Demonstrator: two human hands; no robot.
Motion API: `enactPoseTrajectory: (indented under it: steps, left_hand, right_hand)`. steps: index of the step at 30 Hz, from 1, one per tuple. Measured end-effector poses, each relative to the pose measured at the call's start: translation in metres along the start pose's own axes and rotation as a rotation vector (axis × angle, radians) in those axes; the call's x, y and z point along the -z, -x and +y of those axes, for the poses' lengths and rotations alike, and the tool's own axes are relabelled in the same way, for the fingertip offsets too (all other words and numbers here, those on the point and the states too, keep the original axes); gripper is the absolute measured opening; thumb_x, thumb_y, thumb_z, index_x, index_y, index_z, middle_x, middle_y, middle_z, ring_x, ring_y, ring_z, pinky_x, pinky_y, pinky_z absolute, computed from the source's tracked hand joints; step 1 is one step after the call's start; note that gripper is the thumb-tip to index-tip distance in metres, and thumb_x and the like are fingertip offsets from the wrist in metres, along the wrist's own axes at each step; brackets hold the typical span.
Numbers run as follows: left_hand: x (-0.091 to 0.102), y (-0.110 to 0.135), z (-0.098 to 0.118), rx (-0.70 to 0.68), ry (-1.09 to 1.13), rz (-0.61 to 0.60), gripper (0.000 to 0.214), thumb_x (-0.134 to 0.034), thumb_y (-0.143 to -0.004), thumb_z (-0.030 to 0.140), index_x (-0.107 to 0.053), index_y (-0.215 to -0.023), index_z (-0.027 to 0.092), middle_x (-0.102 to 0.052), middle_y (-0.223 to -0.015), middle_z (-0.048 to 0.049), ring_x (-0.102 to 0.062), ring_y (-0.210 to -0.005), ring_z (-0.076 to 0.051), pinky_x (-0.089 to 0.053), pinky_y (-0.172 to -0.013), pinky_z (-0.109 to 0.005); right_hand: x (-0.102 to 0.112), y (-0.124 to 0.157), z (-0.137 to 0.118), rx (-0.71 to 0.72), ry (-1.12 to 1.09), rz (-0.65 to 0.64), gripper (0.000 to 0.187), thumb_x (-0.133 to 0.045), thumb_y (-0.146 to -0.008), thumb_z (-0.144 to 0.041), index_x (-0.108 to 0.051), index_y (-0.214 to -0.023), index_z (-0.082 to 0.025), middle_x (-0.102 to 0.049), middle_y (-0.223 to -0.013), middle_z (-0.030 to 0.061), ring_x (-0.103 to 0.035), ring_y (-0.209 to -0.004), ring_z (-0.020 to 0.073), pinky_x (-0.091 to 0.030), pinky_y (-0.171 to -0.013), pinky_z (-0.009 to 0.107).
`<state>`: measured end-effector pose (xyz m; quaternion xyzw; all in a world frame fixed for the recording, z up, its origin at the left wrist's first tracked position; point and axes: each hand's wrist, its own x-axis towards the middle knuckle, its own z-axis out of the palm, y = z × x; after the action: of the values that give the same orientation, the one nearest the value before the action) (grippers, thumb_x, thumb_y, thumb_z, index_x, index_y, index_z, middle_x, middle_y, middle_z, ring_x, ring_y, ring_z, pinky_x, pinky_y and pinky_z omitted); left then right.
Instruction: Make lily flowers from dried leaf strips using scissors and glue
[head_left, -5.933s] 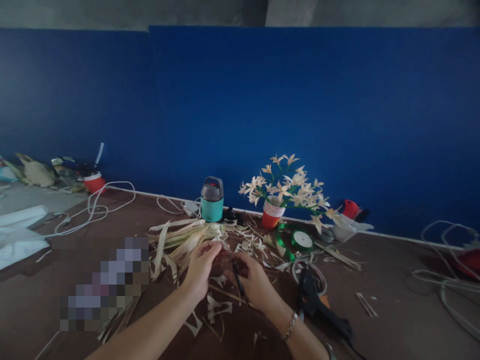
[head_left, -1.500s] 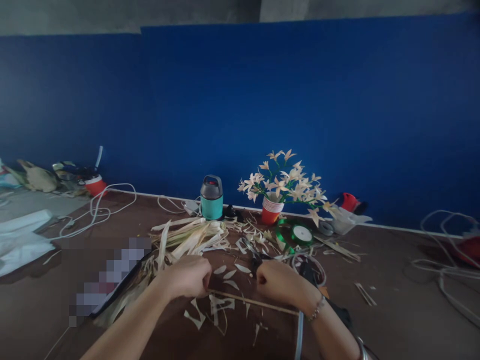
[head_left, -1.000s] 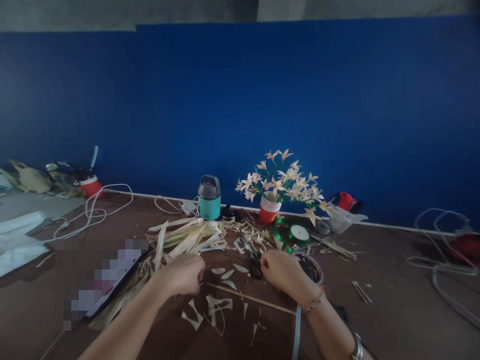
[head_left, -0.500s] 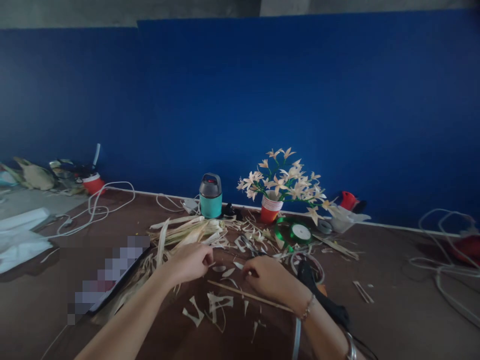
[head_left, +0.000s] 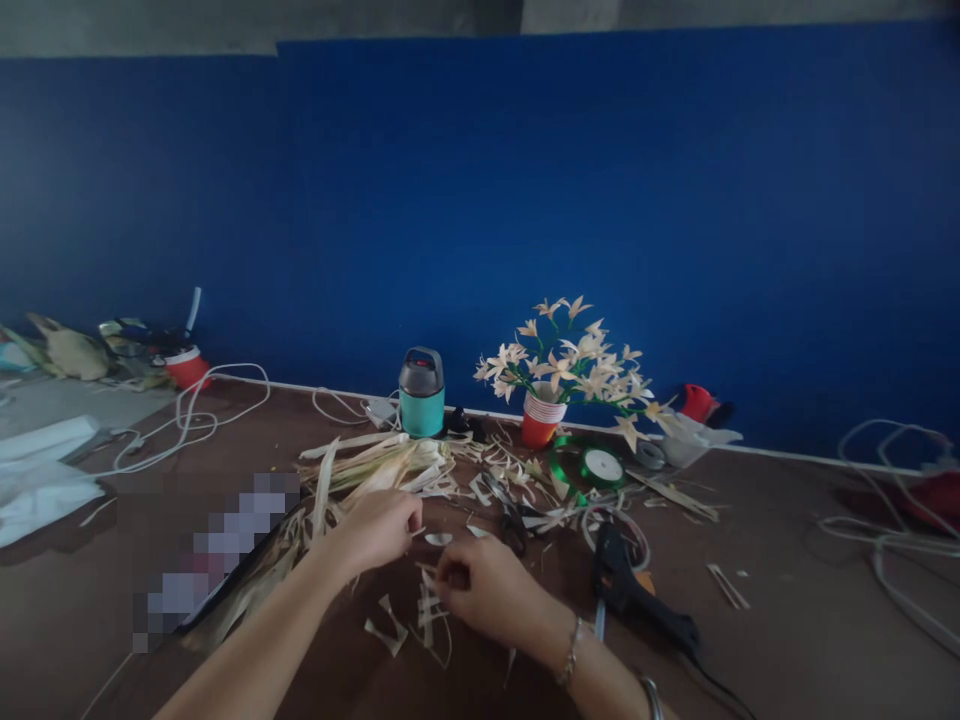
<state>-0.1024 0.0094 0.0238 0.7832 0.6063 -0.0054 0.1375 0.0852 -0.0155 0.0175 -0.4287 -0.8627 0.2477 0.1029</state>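
My left hand is closed in a pinch, with the pale tip of a small husk piece showing at its fingertips. Close to it on the brown table lies a leaf-shaped husk petal. My right hand hovers low over the husk scraps with curled fingers; whatever it grips is hidden. A thin pale end shows beside those fingers. Below the hands lie cut husk offcuts. Behind my left hand is a heap of dried husk strips.
A black glue gun with its cord lies right of my right hand, near scissors and green ribbon spools. Behind stand husk flowers in paper cups and a teal container. A blurred flat object lies left.
My right hand has moved left and toward me, uncovering the glue gun. The thin stick that lay across the table is now mostly out of sight. My left hand has barely moved.
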Motion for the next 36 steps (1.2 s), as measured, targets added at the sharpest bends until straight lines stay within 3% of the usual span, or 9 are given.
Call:
enactPoseTrajectory:
  steps: [4,7,13,19,24,31,36]
  left_hand:
    - [-0.005,-0.002,-0.003,-0.013,-0.010,-0.006,0.026,-0.050,-0.064,0.009,-0.066,-0.079,0.022,-0.070,-0.083,-0.0068,-0.061,-0.078,-0.024,-0.040,-0.063,-0.031]
    - [-0.005,-0.003,-0.003,0.001,0.003,-0.023,0.022,-0.053,-0.065,0.013,-0.066,-0.080,0.023,-0.070,-0.086,-0.0070,-0.061,-0.077,-0.024,-0.040,-0.062,-0.032]
    - [0.006,0.000,0.004,0.014,0.022,-0.028,0.016,-0.053,-0.071,0.021,-0.066,-0.080,0.023,-0.070,-0.086,-0.0060,-0.061,-0.078,-0.022,-0.039,-0.063,-0.029]
    - [0.014,-0.001,0.010,0.007,0.017,0.083,0.025,-0.041,-0.081,0.022,-0.066,-0.077,0.020,-0.069,-0.081,-0.0085,-0.061,-0.075,-0.021,-0.039,-0.060,-0.028]
    - [0.013,-0.009,0.008,0.045,0.018,0.218,0.019,-0.046,-0.080,0.023,-0.065,-0.084,0.020,-0.070,-0.086,-0.0063,-0.063,-0.078,-0.020,-0.041,-0.064,-0.028]
    - [0.011,-0.017,0.006,-0.031,-0.020,0.263,0.021,-0.042,-0.084,0.020,-0.063,-0.083,0.020,-0.069,-0.086,-0.0051,-0.062,-0.084,-0.021,-0.042,-0.071,-0.030]
    - [0.015,-0.024,0.019,-0.088,-0.021,0.249,0.019,-0.046,-0.083,0.019,-0.064,-0.077,0.018,-0.068,-0.084,-0.0067,-0.061,-0.080,-0.020,-0.041,-0.070,-0.029]
  right_hand:
    - [0.019,-0.002,0.013,-0.137,0.153,0.107,0.017,-0.051,-0.078,-0.019,-0.067,-0.082,-0.021,-0.071,-0.081,0.0021,-0.063,-0.075,0.0152,-0.036,-0.061,0.022]
    - [0.029,-0.003,0.022,-0.171,0.233,0.090,0.019,-0.049,-0.080,-0.020,-0.068,-0.082,-0.022,-0.072,-0.087,0.0033,-0.064,-0.083,0.0175,-0.037,-0.066,0.023]
    - [0.053,0.002,0.037,-0.319,0.318,0.215,0.023,-0.046,-0.085,-0.024,-0.068,-0.079,-0.022,-0.071,-0.083,0.0039,-0.064,-0.078,0.0185,-0.035,-0.061,0.024]
    - [0.074,0.008,0.045,-0.410,0.338,0.305,0.028,-0.045,-0.087,-0.032,-0.066,-0.071,-0.021,-0.069,-0.073,0.0043,-0.062,-0.071,0.0182,-0.030,-0.054,0.024]
    - [0.085,0.013,0.049,-0.447,0.333,0.346,0.027,-0.046,-0.086,-0.032,-0.065,-0.069,-0.021,-0.068,-0.071,0.0039,-0.061,-0.068,0.0180,-0.027,-0.052,0.024]
    - [0.105,0.028,0.062,-0.615,0.363,0.336,0.025,-0.045,-0.085,-0.026,-0.068,-0.077,-0.023,-0.069,-0.080,0.0059,-0.062,-0.078,0.0204,-0.029,-0.054,0.025]
    - [0.108,0.027,0.067,-0.639,0.326,0.292,0.024,-0.046,-0.082,-0.023,-0.069,-0.078,-0.024,-0.069,-0.085,0.0053,-0.062,-0.082,0.0210,-0.030,-0.057,0.025]
